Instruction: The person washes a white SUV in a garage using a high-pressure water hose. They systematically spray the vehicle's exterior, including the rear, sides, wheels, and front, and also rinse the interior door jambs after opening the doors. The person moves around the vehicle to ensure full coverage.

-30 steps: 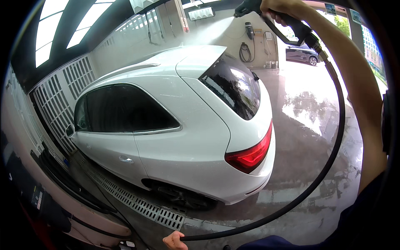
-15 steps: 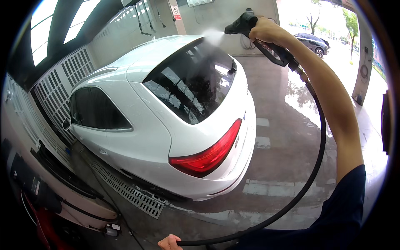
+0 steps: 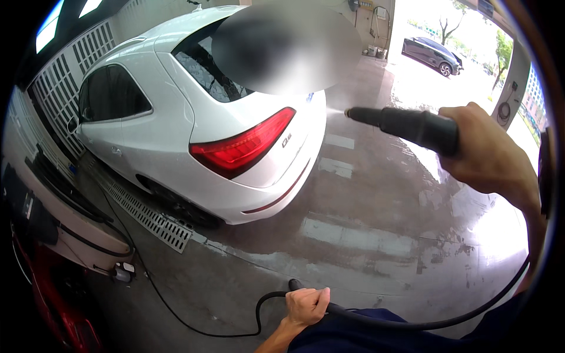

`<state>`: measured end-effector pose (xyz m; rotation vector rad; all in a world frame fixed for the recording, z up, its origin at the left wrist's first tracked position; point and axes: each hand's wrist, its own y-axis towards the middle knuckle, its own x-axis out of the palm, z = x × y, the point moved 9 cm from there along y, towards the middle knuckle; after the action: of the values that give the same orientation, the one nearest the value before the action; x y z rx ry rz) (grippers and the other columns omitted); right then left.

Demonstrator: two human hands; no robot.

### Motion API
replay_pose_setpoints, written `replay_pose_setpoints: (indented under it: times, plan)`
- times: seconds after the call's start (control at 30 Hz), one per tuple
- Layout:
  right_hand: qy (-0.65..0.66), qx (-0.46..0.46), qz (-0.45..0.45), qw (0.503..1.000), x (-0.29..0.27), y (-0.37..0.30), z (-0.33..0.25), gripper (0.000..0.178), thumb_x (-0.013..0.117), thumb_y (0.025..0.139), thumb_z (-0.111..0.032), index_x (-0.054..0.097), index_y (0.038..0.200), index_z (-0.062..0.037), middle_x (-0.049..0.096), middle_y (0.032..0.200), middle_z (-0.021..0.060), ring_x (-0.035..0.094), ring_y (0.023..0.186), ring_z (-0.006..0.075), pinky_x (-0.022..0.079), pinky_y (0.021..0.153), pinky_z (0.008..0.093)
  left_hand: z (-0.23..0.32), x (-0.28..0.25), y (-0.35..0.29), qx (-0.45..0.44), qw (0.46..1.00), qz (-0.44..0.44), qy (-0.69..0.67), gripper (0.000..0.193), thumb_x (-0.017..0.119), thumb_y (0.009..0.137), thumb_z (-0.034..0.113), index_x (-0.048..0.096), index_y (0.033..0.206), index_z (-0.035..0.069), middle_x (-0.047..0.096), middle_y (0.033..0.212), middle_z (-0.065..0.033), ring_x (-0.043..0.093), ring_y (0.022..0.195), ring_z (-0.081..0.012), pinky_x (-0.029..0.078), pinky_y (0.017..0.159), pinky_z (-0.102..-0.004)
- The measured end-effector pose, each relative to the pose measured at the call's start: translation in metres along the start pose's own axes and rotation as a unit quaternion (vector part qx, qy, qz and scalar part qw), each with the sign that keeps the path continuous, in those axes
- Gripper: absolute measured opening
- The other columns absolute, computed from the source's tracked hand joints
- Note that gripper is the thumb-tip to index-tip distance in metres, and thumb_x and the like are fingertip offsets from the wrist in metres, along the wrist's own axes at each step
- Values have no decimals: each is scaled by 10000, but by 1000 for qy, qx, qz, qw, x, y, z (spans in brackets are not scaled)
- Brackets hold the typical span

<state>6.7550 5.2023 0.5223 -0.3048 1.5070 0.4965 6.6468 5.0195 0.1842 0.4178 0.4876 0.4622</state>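
Note:
A white car stands with its rear toward me, its red tail light facing this way. On the right, my right hand is closed around a black pressure washer gun. The gun's nozzle points left at the back of the car, and a thin spray leaves it. Low in the middle, my left hand is wrapped around the black hose, which curves up on the right toward my right arm. A blurred grey oval hides much of the rear window.
A slotted metal drain grate runs along the car's near side. The floor is wet. At the lower left is a red vehicle, partly in view. A dark car is parked outside the wide opening.
My right hand has brought the washer gun down from the roof edge to the rear's right side. My left hand has moved up and right with the hose. The view has shifted.

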Motion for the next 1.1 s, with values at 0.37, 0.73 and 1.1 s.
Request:
replay_pose_setpoints:
  times: [0.37,0.73,1.1]
  plan:
    - [1,-206,46,977,-65,-134,2,204,690,741,66,636,909,-37,641,772,111,658,777,238,530,725,394,85,87,-109,-75,994,59,-47,461,608,951,203,518,525,53,463,457,-98,468,369,-270,334,398,-376]
    - [137,-36,-164,976,63,-155,221,159,728,685,-35,650,823,-41,637,669,135,629,650,281,507,704,406,128,218,-110,-83,995,-45,-13,487,627,947,222,507,509,46,439,449,-108,431,365,-281,309,400,-389]
    - [324,-105,-292,894,278,-227,444,344,723,597,-62,572,904,-32,628,704,180,628,690,413,483,618,446,101,408,-127,-238,918,-289,129,485,587,971,371,650,595,72,547,501,-130,545,444,-343,402,446,-426]
